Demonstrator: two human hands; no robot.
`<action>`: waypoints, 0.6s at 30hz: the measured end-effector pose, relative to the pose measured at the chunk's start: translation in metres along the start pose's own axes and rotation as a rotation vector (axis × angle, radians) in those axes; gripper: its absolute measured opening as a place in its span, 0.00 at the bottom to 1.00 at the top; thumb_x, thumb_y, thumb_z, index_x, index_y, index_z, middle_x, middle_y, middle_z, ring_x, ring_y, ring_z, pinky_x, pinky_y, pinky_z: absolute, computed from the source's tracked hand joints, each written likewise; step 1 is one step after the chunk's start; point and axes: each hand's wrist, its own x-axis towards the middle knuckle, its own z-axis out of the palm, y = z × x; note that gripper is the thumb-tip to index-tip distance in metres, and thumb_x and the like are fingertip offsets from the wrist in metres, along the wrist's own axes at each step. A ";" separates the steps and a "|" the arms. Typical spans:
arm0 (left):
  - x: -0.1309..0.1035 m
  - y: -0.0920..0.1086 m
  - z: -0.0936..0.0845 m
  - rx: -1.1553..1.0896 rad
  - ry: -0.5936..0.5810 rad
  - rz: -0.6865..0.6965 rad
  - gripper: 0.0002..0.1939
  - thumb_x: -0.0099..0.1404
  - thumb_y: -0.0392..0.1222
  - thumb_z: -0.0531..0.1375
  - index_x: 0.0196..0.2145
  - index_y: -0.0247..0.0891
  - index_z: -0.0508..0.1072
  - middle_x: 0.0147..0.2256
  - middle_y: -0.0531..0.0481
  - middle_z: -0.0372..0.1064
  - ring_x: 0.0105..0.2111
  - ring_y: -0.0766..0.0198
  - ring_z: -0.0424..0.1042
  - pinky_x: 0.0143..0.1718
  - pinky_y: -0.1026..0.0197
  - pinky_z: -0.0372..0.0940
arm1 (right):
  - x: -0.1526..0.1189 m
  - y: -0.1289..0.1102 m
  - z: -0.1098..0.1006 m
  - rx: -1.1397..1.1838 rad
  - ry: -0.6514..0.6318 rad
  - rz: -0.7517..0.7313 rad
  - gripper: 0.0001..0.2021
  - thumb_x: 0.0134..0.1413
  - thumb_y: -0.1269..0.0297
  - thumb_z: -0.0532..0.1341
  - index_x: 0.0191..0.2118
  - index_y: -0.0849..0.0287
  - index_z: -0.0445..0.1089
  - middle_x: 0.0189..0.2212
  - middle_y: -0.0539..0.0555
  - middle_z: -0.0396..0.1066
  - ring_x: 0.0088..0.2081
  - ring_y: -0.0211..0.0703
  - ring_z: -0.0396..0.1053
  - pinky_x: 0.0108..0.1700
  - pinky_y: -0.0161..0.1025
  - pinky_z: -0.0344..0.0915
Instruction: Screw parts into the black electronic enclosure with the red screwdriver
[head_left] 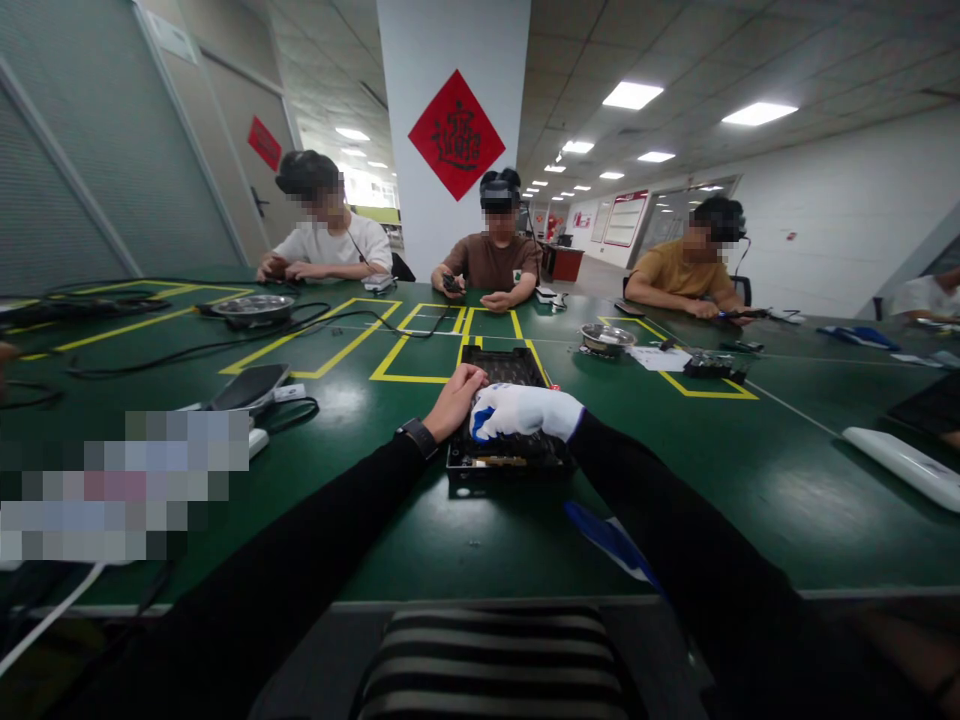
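Observation:
A black rectangular electronics casing lies on the green table in front of me, its open top showing dark internal parts. My left hand, bare and with a dark watch at the wrist, grips the casing's left side with fingers bent together. Across the casing's middle reaches my right hand, in a white glove with blue on the fingers. Its fingers are curled closed close to my left hand, and whatever they hold is hidden. A flat blue-and-white piece rests beneath my right forearm.
Yellow tape outlines mark the green table. Metal bowls, black cables and a black part on the right lie around. A long white object sits far right. Several people work around the table.

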 end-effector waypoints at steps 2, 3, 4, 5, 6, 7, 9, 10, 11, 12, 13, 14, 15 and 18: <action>0.000 0.001 0.000 -0.009 -0.010 -0.008 0.14 0.64 0.49 0.49 0.37 0.36 0.65 0.34 0.49 0.66 0.37 0.64 0.65 0.41 0.61 0.58 | -0.002 -0.004 0.001 -0.019 -0.009 0.025 0.08 0.43 0.73 0.58 0.30 0.68 0.73 0.29 0.56 0.73 0.27 0.36 0.61 0.33 0.31 0.59; 0.000 0.002 0.001 -0.008 -0.012 -0.012 0.14 0.64 0.49 0.49 0.37 0.36 0.65 0.35 0.49 0.66 0.37 0.64 0.65 0.41 0.61 0.58 | -0.003 -0.005 0.002 -0.023 -0.023 0.032 0.08 0.43 0.72 0.58 0.29 0.68 0.73 0.28 0.55 0.72 0.27 0.35 0.61 0.33 0.31 0.58; 0.000 0.002 0.001 -0.005 -0.011 -0.016 0.14 0.64 0.49 0.49 0.37 0.36 0.65 0.35 0.49 0.66 0.37 0.64 0.65 0.41 0.61 0.58 | -0.005 -0.006 0.002 -0.018 -0.037 0.031 0.07 0.44 0.72 0.58 0.29 0.68 0.73 0.27 0.54 0.72 0.27 0.35 0.61 0.32 0.31 0.58; -0.001 0.003 0.001 0.000 -0.008 -0.019 0.14 0.64 0.49 0.49 0.37 0.36 0.65 0.35 0.49 0.66 0.37 0.64 0.65 0.42 0.61 0.58 | -0.006 -0.007 0.002 -0.007 -0.052 0.024 0.07 0.44 0.71 0.58 0.29 0.67 0.73 0.27 0.54 0.72 0.27 0.35 0.61 0.31 0.30 0.58; -0.001 0.004 0.001 0.005 -0.004 -0.020 0.14 0.64 0.49 0.49 0.37 0.36 0.65 0.34 0.49 0.66 0.37 0.64 0.65 0.42 0.61 0.58 | -0.007 -0.007 0.003 0.007 -0.064 0.014 0.07 0.44 0.71 0.58 0.29 0.66 0.73 0.26 0.53 0.72 0.27 0.35 0.61 0.31 0.30 0.58; -0.001 0.004 0.001 0.010 -0.002 -0.019 0.13 0.64 0.49 0.49 0.36 0.36 0.65 0.34 0.50 0.66 0.37 0.64 0.65 0.42 0.61 0.58 | -0.007 -0.007 0.004 0.017 -0.069 0.006 0.07 0.44 0.70 0.58 0.29 0.65 0.73 0.26 0.52 0.72 0.27 0.34 0.61 0.31 0.30 0.58; -0.001 0.004 0.001 0.017 0.001 -0.013 0.13 0.64 0.49 0.49 0.36 0.37 0.65 0.34 0.50 0.66 0.37 0.64 0.65 0.42 0.61 0.58 | -0.004 -0.004 0.007 0.003 -0.050 0.003 0.07 0.43 0.70 0.59 0.28 0.65 0.73 0.27 0.52 0.72 0.27 0.35 0.61 0.33 0.30 0.58; -0.001 0.004 0.001 0.018 0.000 -0.010 0.13 0.64 0.49 0.49 0.36 0.37 0.65 0.34 0.50 0.66 0.37 0.64 0.65 0.42 0.61 0.58 | -0.002 -0.003 0.009 -0.017 -0.032 0.005 0.07 0.43 0.70 0.59 0.28 0.66 0.73 0.27 0.52 0.72 0.27 0.35 0.61 0.33 0.30 0.58; -0.001 0.003 0.001 0.019 0.000 -0.009 0.14 0.64 0.49 0.49 0.36 0.37 0.65 0.34 0.50 0.66 0.37 0.64 0.65 0.42 0.61 0.58 | 0.001 -0.001 0.011 -0.033 -0.014 0.004 0.06 0.42 0.71 0.59 0.28 0.66 0.73 0.27 0.53 0.72 0.27 0.35 0.61 0.34 0.30 0.58; -0.001 0.003 0.001 0.018 0.000 -0.009 0.14 0.64 0.49 0.49 0.36 0.37 0.65 0.34 0.50 0.66 0.37 0.64 0.65 0.42 0.61 0.58 | 0.003 0.001 0.013 -0.041 -0.003 -0.001 0.06 0.42 0.71 0.59 0.28 0.66 0.73 0.26 0.53 0.72 0.27 0.34 0.60 0.34 0.31 0.58; -0.001 0.002 0.001 0.016 0.000 -0.009 0.14 0.64 0.50 0.49 0.36 0.37 0.65 0.34 0.50 0.66 0.37 0.64 0.65 0.42 0.61 0.58 | 0.004 0.003 0.015 -0.038 -0.008 -0.011 0.06 0.42 0.70 0.60 0.27 0.67 0.73 0.25 0.53 0.71 0.26 0.34 0.60 0.33 0.30 0.58; 0.000 0.002 0.001 0.014 0.001 -0.008 0.14 0.64 0.50 0.49 0.36 0.37 0.65 0.34 0.50 0.66 0.37 0.64 0.65 0.42 0.60 0.58 | 0.005 0.004 0.016 -0.028 -0.022 -0.021 0.06 0.43 0.70 0.59 0.27 0.67 0.73 0.25 0.52 0.71 0.26 0.34 0.59 0.33 0.30 0.58; 0.000 0.001 0.001 0.013 0.001 -0.005 0.14 0.64 0.50 0.49 0.36 0.37 0.65 0.34 0.50 0.66 0.37 0.64 0.65 0.42 0.60 0.58 | 0.005 0.004 0.016 -0.016 -0.040 -0.024 0.06 0.43 0.70 0.59 0.27 0.66 0.73 0.24 0.52 0.71 0.25 0.34 0.59 0.32 0.30 0.57; 0.001 0.000 0.001 0.016 0.003 0.010 0.14 0.64 0.50 0.49 0.36 0.37 0.66 0.34 0.50 0.66 0.37 0.64 0.65 0.43 0.60 0.58 | 0.004 0.003 0.016 0.007 -0.066 -0.006 0.06 0.43 0.72 0.59 0.26 0.66 0.73 0.23 0.51 0.71 0.24 0.33 0.59 0.31 0.30 0.57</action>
